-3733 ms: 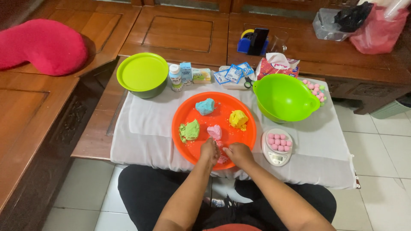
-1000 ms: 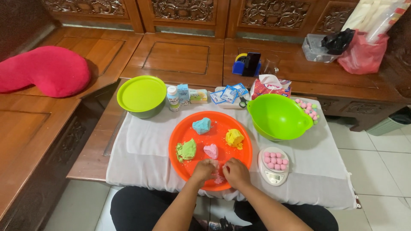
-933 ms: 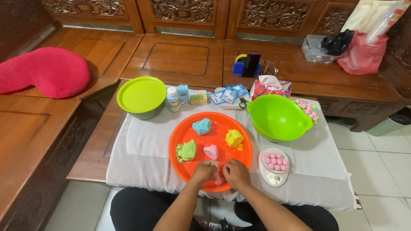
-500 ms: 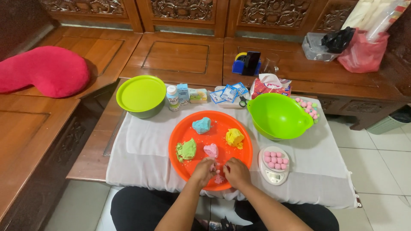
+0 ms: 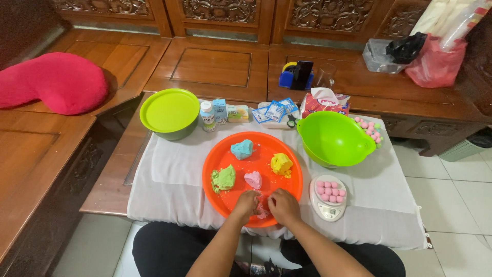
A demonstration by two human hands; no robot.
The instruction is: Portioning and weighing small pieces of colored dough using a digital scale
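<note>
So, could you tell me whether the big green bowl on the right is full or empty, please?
Empty: the green bowl shows only its bare inside, tilted toward the camera.

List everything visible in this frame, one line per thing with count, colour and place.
tray: 1, orange, round, table centre
dough lumps: 4 on tray: blue, yellow, green, pink
pink dough piece: 1, between the hands
open bowl: 1, green, right of tray
lidded bowl: 1, green, left rear
kitchen scale: 1, white, carrying pink balls
cushion: 1, red, bench left
left hand, right hand: on the pink dough piece
</note>
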